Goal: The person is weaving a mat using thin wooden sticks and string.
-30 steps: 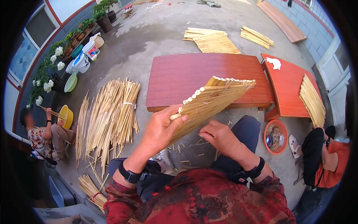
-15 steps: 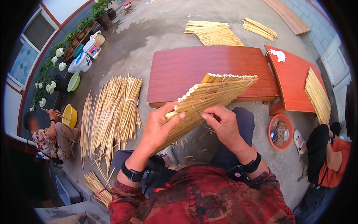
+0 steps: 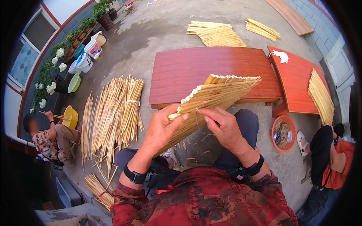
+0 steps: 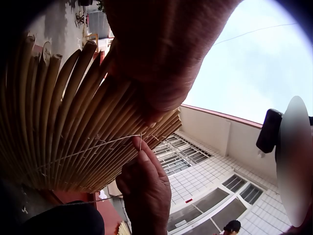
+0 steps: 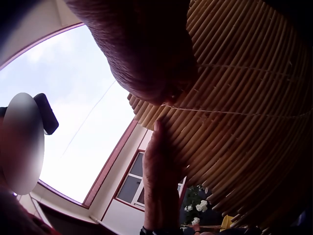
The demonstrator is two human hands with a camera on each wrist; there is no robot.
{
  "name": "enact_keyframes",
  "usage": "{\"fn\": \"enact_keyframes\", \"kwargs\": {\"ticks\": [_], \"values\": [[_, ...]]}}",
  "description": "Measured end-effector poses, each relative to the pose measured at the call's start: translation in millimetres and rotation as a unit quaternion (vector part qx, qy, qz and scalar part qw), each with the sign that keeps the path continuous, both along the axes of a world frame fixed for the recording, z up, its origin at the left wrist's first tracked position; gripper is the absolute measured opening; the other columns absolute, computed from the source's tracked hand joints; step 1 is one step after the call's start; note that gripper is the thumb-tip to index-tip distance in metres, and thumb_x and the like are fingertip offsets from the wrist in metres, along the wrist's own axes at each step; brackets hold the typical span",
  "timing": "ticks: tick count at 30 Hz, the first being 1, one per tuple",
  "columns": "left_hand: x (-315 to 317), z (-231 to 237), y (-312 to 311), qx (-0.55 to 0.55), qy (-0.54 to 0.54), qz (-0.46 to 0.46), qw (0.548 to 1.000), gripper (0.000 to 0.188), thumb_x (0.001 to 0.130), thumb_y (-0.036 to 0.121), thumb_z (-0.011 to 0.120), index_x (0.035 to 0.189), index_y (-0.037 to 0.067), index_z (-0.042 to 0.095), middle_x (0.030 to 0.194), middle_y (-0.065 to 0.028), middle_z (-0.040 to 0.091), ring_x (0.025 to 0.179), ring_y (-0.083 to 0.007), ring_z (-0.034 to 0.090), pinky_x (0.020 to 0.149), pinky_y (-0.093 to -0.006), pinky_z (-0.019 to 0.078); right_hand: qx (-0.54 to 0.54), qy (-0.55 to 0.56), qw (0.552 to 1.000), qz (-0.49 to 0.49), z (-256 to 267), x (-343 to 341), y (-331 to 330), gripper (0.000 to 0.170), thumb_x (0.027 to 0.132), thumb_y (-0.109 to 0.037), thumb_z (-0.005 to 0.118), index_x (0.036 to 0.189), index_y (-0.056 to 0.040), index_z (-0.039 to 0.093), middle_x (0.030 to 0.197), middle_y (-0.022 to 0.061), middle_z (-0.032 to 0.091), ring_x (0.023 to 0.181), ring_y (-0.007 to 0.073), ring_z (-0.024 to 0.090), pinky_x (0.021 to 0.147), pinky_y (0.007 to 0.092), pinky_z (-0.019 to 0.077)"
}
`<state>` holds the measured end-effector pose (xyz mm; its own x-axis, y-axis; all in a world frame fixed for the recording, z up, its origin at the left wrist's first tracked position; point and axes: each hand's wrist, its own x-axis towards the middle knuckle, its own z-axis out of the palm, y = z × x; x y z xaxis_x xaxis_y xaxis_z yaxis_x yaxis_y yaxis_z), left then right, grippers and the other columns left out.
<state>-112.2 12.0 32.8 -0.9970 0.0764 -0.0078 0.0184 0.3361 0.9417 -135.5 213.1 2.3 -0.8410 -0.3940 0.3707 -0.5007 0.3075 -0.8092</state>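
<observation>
A mat of straw-coloured stalks [image 3: 222, 90], bound side by side with thin thread [image 5: 220, 112], slopes up in front of me. My left hand [image 3: 160, 130] grips its near left edge, thumb on the upper face beside the cut stalk ends. At the mat's lower side, my right hand [image 3: 224, 128] pinches the thread between thumb and forefinger, and a loop hangs below. The left wrist view shows those fingertips of the right hand [image 4: 145, 183] close under the stalks, with the thread [image 4: 98, 145] running across them.
A dark red low table [image 3: 203, 67] stands ahead, an orange-red one [image 3: 298, 83] to its right. Loose stalks [image 3: 117, 113] lie at left. An orange basket [image 3: 283, 145] sits at right. One person [image 3: 56, 135] sits at left, another [image 3: 330, 162] at right.
My right hand has risen from below the mat to its surface and moved slightly left along it, bringing the thread close against the stalks. The left hand keeps its grip.
</observation>
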Motion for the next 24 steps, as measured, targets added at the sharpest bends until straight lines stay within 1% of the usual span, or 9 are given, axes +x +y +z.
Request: {"fn": "enact_keyframes", "kwargs": {"ticks": [10,12,13,15,17,19,20,22,24], "values": [[0.2,-2.6,0.6,0.011,0.006,0.003,1.0,0.027,0.087,0.016,0.062,0.108,-0.001,0.062,0.098,-0.0137,0.067,0.088,-0.0155,0.063,0.077,-0.029,0.0474,0.016,0.006,0.999,0.032,1.2,-5.6,5.1,0.029,0.082,-0.002,0.057,0.111,-0.0059,0.061,0.078,0.0117,0.054,0.071,0.0271,0.058,0.063,0.0342,0.047],[0.4,-1.4,1.2,0.007,0.005,0.005,1.0,0.027,0.087,0.016,0.062,0.108,-0.001,0.062,0.098,-0.0138,0.067,0.088,-0.0159,0.063,0.077,-0.0291,0.0474,0.007,0.015,1.0,0.027,0.6,-6.4,4.7,0.026,0.084,-0.002,0.055,0.109,-0.0042,0.063,0.072,0.0081,0.05,0.063,0.019,0.052,0.059,0.0291,0.0423],[0.5,-0.8,1.3,0.003,0.003,0.006,1.0,0.027,0.087,0.016,0.062,0.108,-0.001,0.062,0.098,-0.014,0.067,0.088,-0.0163,0.063,0.077,-0.0292,0.0474,0.007,0.015,1.0,0.027,1.2,-6.6,5.1,0.026,0.084,-0.002,0.055,0.109,-0.0042,0.063,0.072,0.0081,0.05,0.063,0.019,0.052,0.059,0.0291,0.0423],[0.2,-2.2,1.2,0.003,0.006,0.008,1.0,0.027,0.087,0.016,0.062,0.108,-0.001,0.062,0.098,-0.0142,0.067,0.088,-0.0167,0.063,0.077,-0.0292,0.0474,0.03,0.012,0.999,0.036,3.5,-7.4,6.3,0.03,0.082,-0.002,0.058,0.111,-0.0066,0.061,0.076,0.0114,0.052,0.07,0.0269,0.057,0.063,0.0351,0.0463],[-0.1,-2.9,1.0,0.003,0.008,0.011,1.0,0.027,0.087,0.016,0.061,0.107,-0.001,0.062,0.098,-0.0144,0.067,0.088,-0.0171,0.063,0.077,-0.0292,0.0473,0.029,0.009,0.999,0.039,4.7,-7.6,6.7,0.03,0.082,-0.001,0.058,0.111,-0.0064,0.061,0.076,0.0115,0.052,0.07,0.0271,0.057,0.063,0.0352,0.0463],[-0.4,-3.0,0.4,-0.014,0.025,-0.008,1.0,0.026,0.09,0.014,0.061,0.111,-0.001,0.061,0.094,-0.0034,0.066,0.084,-0.0066,0.057,0.075,-0.0234,0.0471,0.027,0.007,0.999,0.041,4.2,-7.6,6.1,0.03,0.082,-0.001,0.057,0.111,-0.0061,0.061,0.076,0.0117,0.052,0.07,0.0273,0.057,0.063,0.0353,0.0463],[-0.1,-2.3,0.9,-0.014,0.025,-0.008,1.0,0.026,0.09,0.014,0.061,0.111,-0.001,0.061,0.094,-0.0034,0.066,0.084,-0.0066,0.057,0.075,-0.0234,0.0471,0.016,0.009,0.999,0.037,3.2,-7.5,5.4,0.028,0.083,-0.002,0.056,0.11,-0.0049,0.062,0.074,0.01,0.051,0.067,0.0233,0.054,0.061,0.0322,0.0443],[0.9,0.0,2.9,-0.011,0.01,0.008,1.0,0.026,0.087,0.015,0.061,0.108,-0.002,0.062,0.099,-0.015,0.067,0.089,-0.0179,0.063,0.078,-0.0295,0.0472,0.006,0.011,0.999,0.033,2.9,-7.3,5.4,0.026,0.085,-0.002,0.055,0.11,-0.0037,0.063,0.072,0.0084,0.049,0.064,0.0192,0.051,0.06,0.0292,0.0422],[1.3,1.2,3.2,-0.016,0.01,0.007,1.0,0.027,0.087,0.016,0.061,0.108,-0.001,0.062,0.099,-0.0152,0.066,0.089,-0.0186,0.063,0.078,-0.0298,0.0472,0.001,-0.002,0.999,0.038,4.0,-7.4,6.3,0.026,0.085,-0.002,0.055,0.11,-0.0036,0.063,0.072,0.0084,0.05,0.064,0.0194,0.051,0.06,0.0293,0.0423]]}}
